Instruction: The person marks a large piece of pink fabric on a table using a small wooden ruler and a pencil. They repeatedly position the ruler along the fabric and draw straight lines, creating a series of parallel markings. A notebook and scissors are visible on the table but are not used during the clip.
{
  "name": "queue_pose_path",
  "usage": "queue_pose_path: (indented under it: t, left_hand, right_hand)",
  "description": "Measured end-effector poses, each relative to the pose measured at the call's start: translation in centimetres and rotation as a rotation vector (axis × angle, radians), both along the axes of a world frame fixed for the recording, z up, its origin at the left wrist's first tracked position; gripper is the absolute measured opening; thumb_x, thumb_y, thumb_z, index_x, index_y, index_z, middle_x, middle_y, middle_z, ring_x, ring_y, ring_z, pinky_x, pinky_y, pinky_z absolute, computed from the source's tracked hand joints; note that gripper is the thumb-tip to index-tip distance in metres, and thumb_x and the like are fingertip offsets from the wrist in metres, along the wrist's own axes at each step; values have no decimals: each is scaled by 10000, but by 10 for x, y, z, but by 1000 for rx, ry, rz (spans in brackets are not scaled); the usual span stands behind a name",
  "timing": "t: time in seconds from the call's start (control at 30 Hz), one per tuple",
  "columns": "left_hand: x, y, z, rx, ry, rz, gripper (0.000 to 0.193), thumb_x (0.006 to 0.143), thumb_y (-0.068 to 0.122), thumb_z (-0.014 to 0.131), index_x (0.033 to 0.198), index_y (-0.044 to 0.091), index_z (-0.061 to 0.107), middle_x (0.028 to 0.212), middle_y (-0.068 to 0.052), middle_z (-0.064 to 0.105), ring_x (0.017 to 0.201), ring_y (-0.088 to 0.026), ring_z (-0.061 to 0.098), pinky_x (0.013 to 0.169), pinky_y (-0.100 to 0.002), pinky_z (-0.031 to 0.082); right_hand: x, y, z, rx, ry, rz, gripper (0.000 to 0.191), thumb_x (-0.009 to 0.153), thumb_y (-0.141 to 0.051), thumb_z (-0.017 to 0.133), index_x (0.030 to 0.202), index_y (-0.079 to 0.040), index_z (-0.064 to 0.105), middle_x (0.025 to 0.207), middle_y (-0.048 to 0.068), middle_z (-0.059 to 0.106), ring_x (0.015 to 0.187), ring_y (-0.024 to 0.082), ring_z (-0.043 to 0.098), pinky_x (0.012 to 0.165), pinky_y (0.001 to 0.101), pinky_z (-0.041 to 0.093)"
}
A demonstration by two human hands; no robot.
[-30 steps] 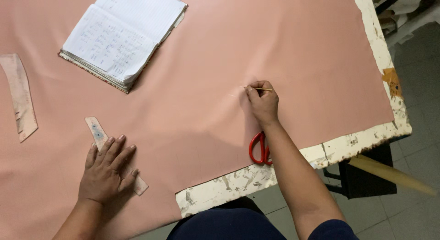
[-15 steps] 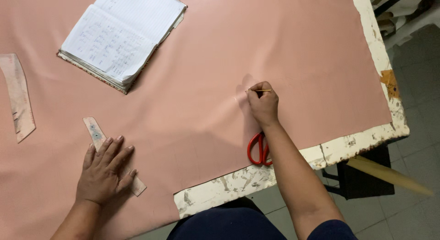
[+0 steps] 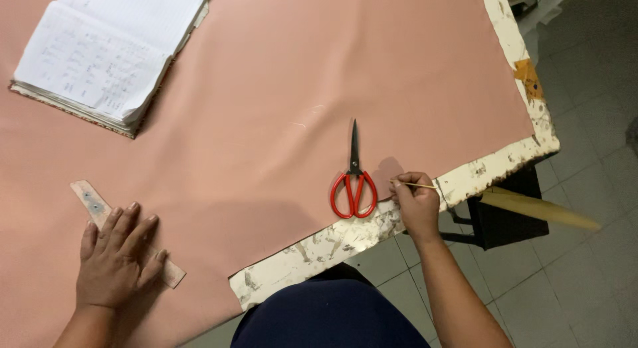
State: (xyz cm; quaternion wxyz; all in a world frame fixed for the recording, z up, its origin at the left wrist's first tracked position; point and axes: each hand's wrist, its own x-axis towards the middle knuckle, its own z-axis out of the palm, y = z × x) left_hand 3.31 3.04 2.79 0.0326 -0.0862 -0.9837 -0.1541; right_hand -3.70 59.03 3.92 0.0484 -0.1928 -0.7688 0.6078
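The right hand (image 3: 415, 205) is pinching a thin yellow stick (image 3: 413, 184) between curled fingertips, the fingers closing tightly around it near the cloth's front edge. Just left of these fingers, red-handled scissors (image 3: 354, 182) are lying flat and shut, blades pointing away from the person, handles almost touching the worn table edge (image 3: 345, 238). Past the scissors' tip, the pink cloth (image 3: 299, 89) is spreading bare and smooth, leaving wide room toward the far side. Right of the fingers, the chipped table rim is turning a corner, and beyond it a pale wooden slat (image 3: 538, 210) is jutting over the tiled floor (image 3: 585, 288). The left hand (image 3: 116, 261) is lying flat, fingers spread, gripping nothing, pressing down a narrow ruler strip (image 3: 93, 203). Well beyond those fingers, an open notebook (image 3: 106, 52) is resting on the cloth.
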Motion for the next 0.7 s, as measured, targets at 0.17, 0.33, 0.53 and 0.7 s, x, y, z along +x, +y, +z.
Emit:
queue_pose_path:
  t: [0.17, 0.33, 0.53, 0.7]
  left_hand:
    - [-3, 11, 2, 4, -11, -3, 682, 920, 622, 450, 1502, 267, 479, 1648, -56, 392, 1558, -240, 310, 1313, -520, 132]
    - [-1, 21, 5, 28, -10, -4, 678, 933, 624, 441, 1506, 265, 478, 1651, -55, 391, 1563, -244, 309, 1313, -528, 135]
    - [-3, 25, 4, 7, -8, -4, 693, 917, 624, 447, 1503, 254, 484, 1649, -58, 393, 1560, -249, 310, 1311, -536, 142]
    - [-3, 26, 1, 16, -14, 4, 702, 940, 646, 410, 1521, 256, 472, 1658, -44, 387, 1573, -240, 301, 1322, -529, 141]
  right_hand:
    - [31, 4, -12, -25, -23, 5, 123, 944, -52, 677, 1039, -4, 615, 927, 53, 697, 805, 83, 644, 711, 222, 537]
    - [33, 6, -8, 75, -44, 4, 116, 944, -70, 702, 1027, -10, 647, 932, 45, 707, 827, 78, 649, 739, 226, 538]
    - [29, 9, 1, 145, 0, 60, 96, 941, -69, 699, 1004, -8, 659, 954, 39, 720, 861, 93, 661, 781, 240, 556]
    - [27, 15, 4, 87, -61, 57, 93, 942, -73, 706, 1012, -14, 688, 941, 50, 728, 844, 98, 661, 763, 248, 546]
